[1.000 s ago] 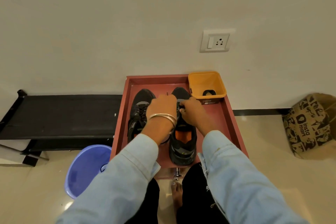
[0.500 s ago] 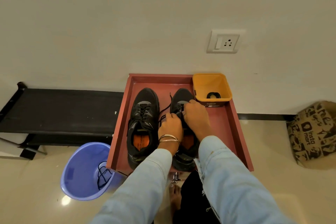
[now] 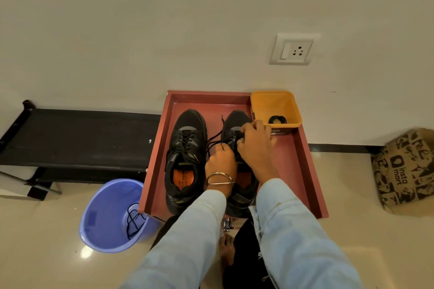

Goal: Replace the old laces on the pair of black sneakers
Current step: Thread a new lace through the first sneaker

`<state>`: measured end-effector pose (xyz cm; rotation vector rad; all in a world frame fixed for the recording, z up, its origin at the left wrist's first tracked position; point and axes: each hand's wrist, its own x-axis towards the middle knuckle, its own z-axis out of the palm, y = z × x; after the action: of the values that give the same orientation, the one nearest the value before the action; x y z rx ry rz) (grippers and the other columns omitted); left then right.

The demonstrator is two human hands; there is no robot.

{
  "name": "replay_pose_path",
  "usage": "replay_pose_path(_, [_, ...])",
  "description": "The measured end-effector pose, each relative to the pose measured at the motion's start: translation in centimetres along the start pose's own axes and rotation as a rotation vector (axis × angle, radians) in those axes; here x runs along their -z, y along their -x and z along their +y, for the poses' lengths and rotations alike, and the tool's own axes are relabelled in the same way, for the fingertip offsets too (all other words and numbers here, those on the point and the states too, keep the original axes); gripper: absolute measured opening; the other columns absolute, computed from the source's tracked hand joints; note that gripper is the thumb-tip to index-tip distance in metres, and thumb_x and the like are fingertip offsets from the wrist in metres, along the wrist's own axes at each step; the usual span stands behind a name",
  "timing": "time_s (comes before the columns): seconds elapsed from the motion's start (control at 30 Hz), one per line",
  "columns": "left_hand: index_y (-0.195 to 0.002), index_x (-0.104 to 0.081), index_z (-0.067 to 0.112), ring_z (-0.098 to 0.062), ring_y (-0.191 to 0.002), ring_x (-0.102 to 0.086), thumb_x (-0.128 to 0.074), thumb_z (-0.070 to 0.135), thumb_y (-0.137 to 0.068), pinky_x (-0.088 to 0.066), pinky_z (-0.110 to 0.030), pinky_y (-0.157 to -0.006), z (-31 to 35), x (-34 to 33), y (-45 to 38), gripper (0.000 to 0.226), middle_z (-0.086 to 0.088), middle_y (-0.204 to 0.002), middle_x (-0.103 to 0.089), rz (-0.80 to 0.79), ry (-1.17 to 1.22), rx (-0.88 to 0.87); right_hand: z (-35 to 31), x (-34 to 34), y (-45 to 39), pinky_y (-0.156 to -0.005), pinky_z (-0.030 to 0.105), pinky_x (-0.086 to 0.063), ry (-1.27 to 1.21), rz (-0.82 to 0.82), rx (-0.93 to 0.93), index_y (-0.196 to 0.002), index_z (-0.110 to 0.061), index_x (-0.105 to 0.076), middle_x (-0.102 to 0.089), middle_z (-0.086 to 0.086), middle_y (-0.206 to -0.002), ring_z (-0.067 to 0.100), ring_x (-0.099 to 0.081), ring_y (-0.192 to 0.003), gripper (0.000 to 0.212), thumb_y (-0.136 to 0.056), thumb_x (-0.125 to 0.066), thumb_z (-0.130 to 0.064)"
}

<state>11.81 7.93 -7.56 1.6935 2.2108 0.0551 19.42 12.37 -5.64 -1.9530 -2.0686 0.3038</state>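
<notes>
Two black sneakers stand side by side, toes toward the wall, in a red tray (image 3: pixel 305 171) set on a low stand against the far wall. The left sneaker (image 3: pixel 185 159) is fully laced, its orange insole showing. The right sneaker (image 3: pixel 234 124) is partly covered by both hands. The left hand (image 3: pixel 220 162), with two thin bangles at the wrist, has its grip closed on a black lace (image 3: pixel 215 139) just left of the shoe's eyelets; the lace loops out to the left of the shoe and one end pokes up beside the toe. The right hand (image 3: pixel 256 143) lies over the shoe's tongue area, its fingers curled and pinching the lace at the eyelets. Both forearms wear pale blue sleeves.

An orange bin (image 3: pixel 291 110) sits in the tray's far right corner, with a small dark item at its bottom. On the floor near the tray's left corner stands a purple bucket (image 3: pixel 103 218) holding a loose black lace (image 3: pixel 133 220). A black bench (image 3: pixel 77 136) runs along the wall to the left. A printed paper bag (image 3: pixel 404 169) rests on the floor at far right, and a wall socket (image 3: pixel 293 49) is above the tray.
</notes>
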Motion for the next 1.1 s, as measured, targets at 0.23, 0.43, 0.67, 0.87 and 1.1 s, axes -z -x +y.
replay_pose_path(0.23, [-0.141,-0.03,0.003,-0.037,-0.111,-0.057,-0.03,0.014,-0.101,-0.049,-0.041,-0.08,-0.1,-0.2,-0.2,0.041,-0.016,-0.138,-0.042,0.014,-0.001,0.005,1.0,-1.5,0.6,-0.082,0.037,-0.022,-0.011,0.013,0.045,-0.097,-0.024,-0.072,-0.06,-0.007,-0.111,0.018,-0.044,-0.112,0.017,-0.089,-0.057,-0.02])
replay_pose_path(0.43, [-0.139,-0.034,0.003,-0.036,-0.11,-0.057,-0.032,0.014,-0.1,-0.049,-0.041,-0.079,-0.3,-0.4,-0.3,0.041,-0.015,-0.135,-0.044,0.029,0.017,0.007,1.6,0.5,1.9,-0.087,0.034,-0.055,-1.063,0.136,-0.309,-0.086,-0.012,-0.075,-0.074,-0.001,-0.088,0.016,-0.068,-0.091,0.015,-0.088,-0.061,-0.006])
replay_pose_path(0.67, [-0.14,-0.032,0.003,-0.036,-0.11,-0.058,-0.035,0.016,-0.1,-0.05,-0.041,-0.081,-0.6,-0.4,-0.4,0.042,-0.015,-0.139,-0.042,0.036,0.033,0.007,1.7,2.0,1.5,-0.065,0.029,-0.048,-1.821,0.126,-0.56,-0.08,-0.006,-0.056,-0.059,0.007,-0.066,0.019,-0.055,-0.064,0.022,-0.098,-0.043,-0.009])
replay_pose_path(0.87, [-0.143,-0.027,0.001,-0.035,-0.11,-0.059,-0.031,0.012,-0.101,-0.05,-0.039,-0.081,-0.4,-0.4,-0.3,0.044,-0.016,-0.142,-0.039,0.04,0.02,0.002,1.1,0.3,-0.3,-0.08,0.033,-0.048,-0.187,-0.14,0.117,-0.102,-0.01,-0.066,-0.063,0.007,-0.099,0.021,-0.06,-0.09,0.015,-0.089,-0.063,-0.018])
replay_pose_path(1.1, [-0.142,-0.028,0.002,-0.035,-0.111,-0.058,-0.034,0.011,-0.1,-0.05,-0.039,-0.08,-0.4,-0.3,-0.3,0.044,-0.015,-0.141,-0.039,0.016,0.032,-0.003,-0.9,0.2,-0.4,-0.098,0.046,-0.034,0.349,-0.118,0.212,-0.111,-0.015,-0.064,-0.053,0.006,-0.12,0.024,-0.048,-0.114,0.023,-0.096,-0.047,-0.016])
